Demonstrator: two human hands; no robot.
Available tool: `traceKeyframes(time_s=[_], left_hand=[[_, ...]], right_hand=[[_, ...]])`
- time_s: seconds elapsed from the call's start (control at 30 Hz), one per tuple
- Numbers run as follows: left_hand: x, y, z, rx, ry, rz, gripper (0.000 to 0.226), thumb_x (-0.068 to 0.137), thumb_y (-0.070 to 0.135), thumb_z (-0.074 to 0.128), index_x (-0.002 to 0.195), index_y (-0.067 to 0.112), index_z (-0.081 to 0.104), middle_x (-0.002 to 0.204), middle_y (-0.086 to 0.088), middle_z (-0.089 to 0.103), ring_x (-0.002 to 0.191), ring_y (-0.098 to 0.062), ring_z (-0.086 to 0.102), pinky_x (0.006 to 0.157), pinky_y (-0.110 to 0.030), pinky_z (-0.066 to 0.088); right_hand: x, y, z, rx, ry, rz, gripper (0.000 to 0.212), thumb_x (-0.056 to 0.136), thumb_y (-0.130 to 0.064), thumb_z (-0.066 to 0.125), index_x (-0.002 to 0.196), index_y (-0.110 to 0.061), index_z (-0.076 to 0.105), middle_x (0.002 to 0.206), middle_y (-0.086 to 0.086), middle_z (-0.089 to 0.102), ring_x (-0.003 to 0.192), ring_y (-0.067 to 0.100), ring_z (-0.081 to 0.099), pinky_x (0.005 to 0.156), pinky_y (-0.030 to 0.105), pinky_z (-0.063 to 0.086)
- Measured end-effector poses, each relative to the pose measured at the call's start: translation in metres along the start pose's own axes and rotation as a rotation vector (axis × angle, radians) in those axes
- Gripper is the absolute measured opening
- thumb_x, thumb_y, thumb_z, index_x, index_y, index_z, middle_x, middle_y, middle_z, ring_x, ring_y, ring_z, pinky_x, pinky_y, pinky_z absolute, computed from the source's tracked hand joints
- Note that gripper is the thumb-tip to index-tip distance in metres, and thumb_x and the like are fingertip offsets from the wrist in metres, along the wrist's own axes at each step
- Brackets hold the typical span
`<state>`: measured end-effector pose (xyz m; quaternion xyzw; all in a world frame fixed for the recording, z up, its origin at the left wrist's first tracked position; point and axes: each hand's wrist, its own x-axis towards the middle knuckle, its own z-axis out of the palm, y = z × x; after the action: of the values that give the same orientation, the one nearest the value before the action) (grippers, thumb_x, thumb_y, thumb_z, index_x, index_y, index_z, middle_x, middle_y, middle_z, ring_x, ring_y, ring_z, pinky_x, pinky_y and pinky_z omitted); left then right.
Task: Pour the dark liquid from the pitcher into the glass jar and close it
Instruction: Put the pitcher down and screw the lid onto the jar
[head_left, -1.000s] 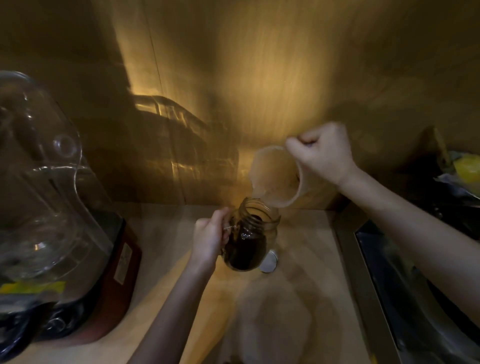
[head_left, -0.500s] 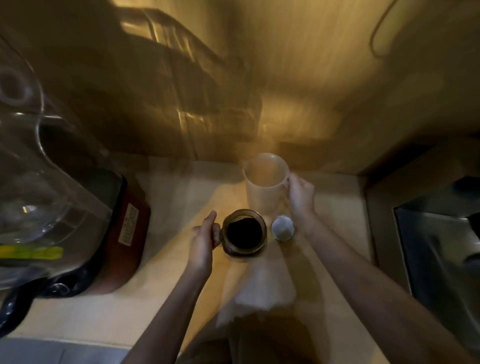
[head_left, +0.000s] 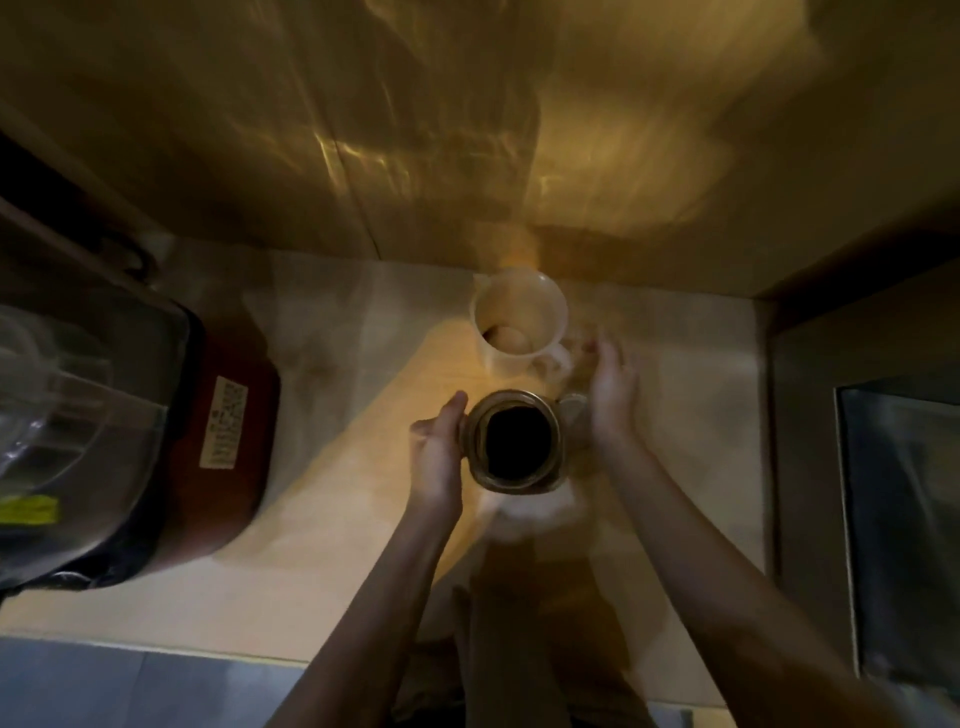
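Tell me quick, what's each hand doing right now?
Left hand: closed around the side of the open glass jar, steadying it.
Right hand: open, holding nothing, beside the lid near the pitcher.

Warm light streaks a seemingly wooden wall (head_left: 467, 130) above the counter (head_left: 322, 519).

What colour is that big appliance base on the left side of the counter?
Dark red, with a white label, on the boxy appliance base under a clear container; the head view shows it.
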<state>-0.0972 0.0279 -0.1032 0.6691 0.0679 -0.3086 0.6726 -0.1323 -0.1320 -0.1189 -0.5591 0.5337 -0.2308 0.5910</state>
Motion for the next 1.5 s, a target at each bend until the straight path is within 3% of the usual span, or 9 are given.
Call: traceKeyframes(time_s=[0.1,0.2,0.27,0.4,0.57,0.7,0.97,1.23,1.5], left_hand=[[-0.001,-0.013,0.000,-0.015,-0.043,0.010,0.034,0.088,0.019,0.049,0.061,0.000,0.058,0.051,-0.008,0.049,0.052,-0.013,0.048,0.059,-0.021,0.042],[0.000,-0.018,0.001,0.026,0.027,-0.005,0.032,0.087,0.020,0.050,0.063,0.001,0.056,0.054,-0.008,0.044,0.048,-0.010,0.045,0.053,-0.016,0.040],[0.002,-0.022,0.002,0.071,0.066,-0.018,0.032,0.087,0.022,0.051,0.062,0.002,0.055,0.055,-0.008,0.043,0.050,-0.013,0.043,0.050,-0.014,0.037],[0.005,-0.035,-0.002,0.120,0.093,-0.053,0.041,0.086,0.027,0.051,0.052,0.004,0.052,0.048,-0.007,0.047,0.054,-0.019,0.047,0.058,-0.021,0.041],[0.009,-0.041,-0.010,0.143,0.092,-0.045,0.044,0.086,0.028,0.051,0.049,0.005,0.049,0.053,-0.010,0.045,0.057,-0.025,0.044,0.068,-0.034,0.037],[0.009,-0.046,-0.012,0.138,0.086,-0.048,0.047,0.087,0.028,0.051,0.042,0.013,0.044,0.037,0.007,0.043,0.045,-0.011,0.043,0.063,-0.031,0.036],[0.009,-0.049,-0.013,0.196,0.093,-0.004,0.048,0.088,0.025,0.048,0.043,0.013,0.043,0.032,0.007,0.042,0.036,-0.003,0.039,0.046,-0.016,0.033],[0.003,-0.045,-0.016,0.328,0.090,0.107,0.050,0.091,0.027,0.040,0.047,0.005,0.046,0.050,-0.013,0.044,0.046,-0.022,0.039,0.042,-0.021,0.029],[0.005,-0.042,-0.025,0.421,-0.026,0.092,0.049,0.092,0.028,0.037,0.051,0.010,0.054,0.055,-0.016,0.058,0.056,-0.027,0.055,0.061,-0.033,0.043]], right_hand=[[0.002,0.016,-0.027,-0.337,-0.148,-0.145,0.020,0.091,-0.003,0.052,0.107,-0.007,0.063,0.106,0.010,0.058,0.101,0.023,0.055,0.079,0.004,0.040],[0.000,0.034,-0.048,-0.873,-0.401,-0.277,0.054,0.080,-0.039,0.057,0.130,-0.019,0.051,0.134,0.012,0.045,0.124,0.032,0.035,0.103,0.035,0.031],[-0.002,0.039,-0.054,-1.070,-0.510,-0.311,0.077,0.072,-0.052,0.062,0.140,-0.024,0.039,0.144,0.014,0.033,0.129,0.034,0.028,0.105,0.041,0.029],[-0.009,0.047,-0.052,-1.237,-0.516,-0.408,0.083,0.077,-0.040,0.072,0.145,-0.025,0.028,0.143,0.012,0.034,0.125,0.031,0.031,0.098,0.041,0.039],[-0.008,0.043,-0.054,-1.159,-0.448,-0.393,0.079,0.076,-0.038,0.073,0.143,-0.025,0.033,0.135,0.008,0.043,0.120,0.028,0.036,0.098,0.036,0.037],[-0.012,0.034,-0.066,-1.035,-0.500,-0.397,0.081,0.071,-0.032,0.079,0.140,-0.021,0.039,0.129,0.010,0.045,0.121,0.030,0.037,0.096,0.036,0.038],[-0.041,0.004,-0.084,-0.903,-0.654,-0.362,0.094,0.062,-0.007,0.082,0.142,-0.011,0.031,0.133,0.011,0.041,0.124,0.025,0.031,0.093,0.024,0.026],[-0.064,-0.043,-0.076,-0.926,-0.778,-0.502,0.096,0.061,-0.009,0.080,0.142,-0.018,0.029,0.132,-0.003,0.038,0.121,0.006,0.028,0.093,0.009,0.024],[-0.091,-0.052,-0.057,-0.873,-0.878,-0.518,0.096,0.064,-0.013,0.081,0.143,-0.016,0.027,0.137,0.003,0.043,0.127,0.015,0.039,0.105,0.029,0.034]])
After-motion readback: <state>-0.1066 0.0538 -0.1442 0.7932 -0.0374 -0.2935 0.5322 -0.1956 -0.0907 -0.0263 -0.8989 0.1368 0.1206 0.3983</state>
